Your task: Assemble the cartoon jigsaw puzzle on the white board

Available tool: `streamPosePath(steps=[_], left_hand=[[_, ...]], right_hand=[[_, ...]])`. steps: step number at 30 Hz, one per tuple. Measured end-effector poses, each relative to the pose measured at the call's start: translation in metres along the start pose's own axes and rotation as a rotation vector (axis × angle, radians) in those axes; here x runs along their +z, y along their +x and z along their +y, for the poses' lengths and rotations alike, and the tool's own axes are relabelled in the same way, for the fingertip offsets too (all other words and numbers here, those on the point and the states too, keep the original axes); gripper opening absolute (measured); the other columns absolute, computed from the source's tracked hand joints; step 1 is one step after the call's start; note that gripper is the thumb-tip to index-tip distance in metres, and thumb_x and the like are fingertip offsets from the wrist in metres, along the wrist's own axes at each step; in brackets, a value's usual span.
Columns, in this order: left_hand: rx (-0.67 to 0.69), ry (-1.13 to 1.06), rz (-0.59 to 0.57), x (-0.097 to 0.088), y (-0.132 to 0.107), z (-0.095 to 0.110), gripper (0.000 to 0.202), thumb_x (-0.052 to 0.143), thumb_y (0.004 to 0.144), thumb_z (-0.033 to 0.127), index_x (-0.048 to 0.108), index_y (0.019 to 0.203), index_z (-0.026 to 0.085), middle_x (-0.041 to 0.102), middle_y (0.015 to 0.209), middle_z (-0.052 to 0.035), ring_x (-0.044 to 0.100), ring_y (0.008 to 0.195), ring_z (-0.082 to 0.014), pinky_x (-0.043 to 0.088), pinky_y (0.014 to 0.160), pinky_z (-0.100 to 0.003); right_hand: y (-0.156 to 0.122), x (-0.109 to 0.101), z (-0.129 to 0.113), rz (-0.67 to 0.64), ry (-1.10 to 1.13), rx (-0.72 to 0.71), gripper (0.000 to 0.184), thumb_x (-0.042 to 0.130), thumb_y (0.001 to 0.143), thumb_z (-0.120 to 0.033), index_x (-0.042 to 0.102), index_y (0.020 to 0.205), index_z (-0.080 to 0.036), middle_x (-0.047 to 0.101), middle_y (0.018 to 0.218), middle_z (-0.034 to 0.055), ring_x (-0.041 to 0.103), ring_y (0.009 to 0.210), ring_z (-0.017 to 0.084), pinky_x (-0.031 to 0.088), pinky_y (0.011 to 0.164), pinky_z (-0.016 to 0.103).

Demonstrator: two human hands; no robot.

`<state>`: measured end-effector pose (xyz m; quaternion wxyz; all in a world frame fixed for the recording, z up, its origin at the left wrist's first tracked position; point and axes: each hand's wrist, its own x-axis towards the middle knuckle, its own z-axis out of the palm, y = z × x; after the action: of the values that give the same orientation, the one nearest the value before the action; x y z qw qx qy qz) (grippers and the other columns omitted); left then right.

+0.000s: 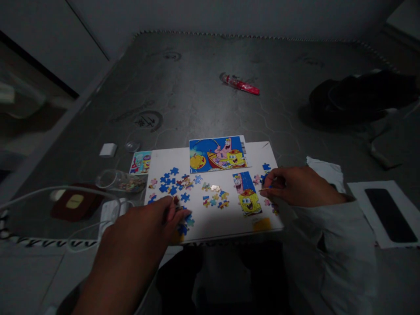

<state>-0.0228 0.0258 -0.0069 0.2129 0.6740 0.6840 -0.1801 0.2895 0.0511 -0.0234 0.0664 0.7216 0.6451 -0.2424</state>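
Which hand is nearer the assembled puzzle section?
Right: the right hand is just right of the assembled puzzle section; the left hand is farther away, off to its left.

The left hand (forearm bare) extends from the near left, fingers bent; the right hand points left, its fingers pinched.

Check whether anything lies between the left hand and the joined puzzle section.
Yes: loose puzzle pieces lie on the white board between the left hand and the joined section, flat enough, likely, to pass over.
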Motion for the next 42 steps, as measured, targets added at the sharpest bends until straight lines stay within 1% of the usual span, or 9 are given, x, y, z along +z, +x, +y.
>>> streamPosePath(steps=[6,10,14,21,26,29,32,36,42], left_hand=[[-0.021,-0.026,-0.005,-0.006,-0.002,0.005,0.031,0.048,0.094,0.05,0.054,0.077,0.025,0.067,0.078,-0.0035,0.061,0.075,-0.0235,0.028,0.061,-0.031],[-0.02,-0.031,0.015,-0.005,-0.002,0.004,0.032,0.049,0.093,0.051,0.054,0.076,0.025,0.066,0.075,-0.0023,0.059,0.071,-0.0227,0.025,0.06,-0.031],[-0.021,-0.031,0.025,-0.004,-0.004,0.003,0.031,0.049,0.093,0.052,0.055,0.079,0.025,0.066,0.076,-0.0026,0.059,0.071,-0.0231,0.024,0.059,-0.031],[-0.024,-0.027,0.02,-0.005,-0.004,0.001,0.031,0.049,0.092,0.054,0.055,0.08,0.026,0.065,0.076,-0.0023,0.06,0.071,-0.0241,0.024,0.058,-0.031],[-0.005,-0.057,0.031,-0.003,-0.003,-0.002,0.031,0.048,0.093,0.052,0.055,0.079,0.026,0.066,0.077,-0.0018,0.061,0.072,-0.0233,0.026,0.059,-0.031],[-0.009,-0.054,0.039,-0.003,-0.004,-0.002,0.03,0.049,0.093,0.051,0.055,0.079,0.026,0.066,0.077,-0.0016,0.06,0.071,-0.0228,0.026,0.06,-0.031],[-0.021,-0.041,0.031,-0.004,-0.005,-0.001,0.03,0.049,0.093,0.051,0.055,0.078,0.026,0.066,0.076,-0.002,0.06,0.071,-0.0231,0.026,0.059,-0.031],[-0.031,-0.013,0.024,-0.005,-0.005,0.0,0.031,0.047,0.094,0.052,0.054,0.078,0.026,0.066,0.076,-0.0027,0.061,0.072,-0.0247,0.026,0.059,-0.032],[-0.032,0.019,0.011,-0.003,-0.003,0.001,0.033,0.047,0.094,0.053,0.052,0.076,0.026,0.066,0.075,-0.003,0.063,0.072,-0.0267,0.029,0.06,-0.033]], right_hand=[[-0.008,-0.002,-0.016,0.023,-0.121,0.008,0.035,0.062,0.081,-0.063,0.076,0.089,-0.032,0.073,0.076,0.0028,0.063,0.065,0.022,0.037,0.052,0.032],[-0.018,0.004,-0.059,-0.152,-0.109,-0.166,0.023,0.065,0.083,-0.055,0.076,0.079,-0.035,0.076,0.082,-0.0003,0.066,0.072,0.021,0.04,0.058,0.031],[-0.021,0.013,-0.097,-0.226,-0.171,-0.311,0.015,0.068,0.085,-0.047,0.078,0.088,-0.038,0.077,0.09,-0.0008,0.069,0.083,0.022,0.044,0.068,0.033],[-0.013,0.022,-0.11,-0.248,-0.2,-0.304,0.024,0.068,0.081,-0.056,0.077,0.084,-0.033,0.077,0.088,0.0023,0.07,0.086,0.026,0.043,0.068,0.035],[-0.02,0.016,-0.094,-0.176,-0.204,-0.203,0.021,0.064,0.084,-0.055,0.073,0.087,-0.037,0.076,0.091,-0.0005,0.067,0.085,0.024,0.041,0.067,0.035],[-0.023,0.01,-0.066,-0.139,-0.175,-0.149,0.022,0.064,0.082,-0.056,0.07,0.087,-0.035,0.074,0.087,-0.0009,0.066,0.075,0.022,0.039,0.059,0.032],[-0.024,0.004,-0.031,-0.101,-0.166,0.04,0.03,0.063,0.079,-0.06,0.071,0.091,-0.034,0.072,0.077,0.0015,0.063,0.062,0.022,0.036,0.05,0.031],[-0.023,-0.002,0.001,-0.04,-0.121,0.111,0.035,0.065,0.076,-0.062,0.073,0.092,-0.032,0.072,0.075,0.0035,0.062,0.059,0.022,0.039,0.05,0.033],[-0.022,-0.004,0.016,-0.127,-0.055,0.171,0.027,0.069,0.074,-0.054,0.073,0.091,-0.033,0.074,0.082,0.0023,0.067,0.068,0.023,0.044,0.056,0.033]])
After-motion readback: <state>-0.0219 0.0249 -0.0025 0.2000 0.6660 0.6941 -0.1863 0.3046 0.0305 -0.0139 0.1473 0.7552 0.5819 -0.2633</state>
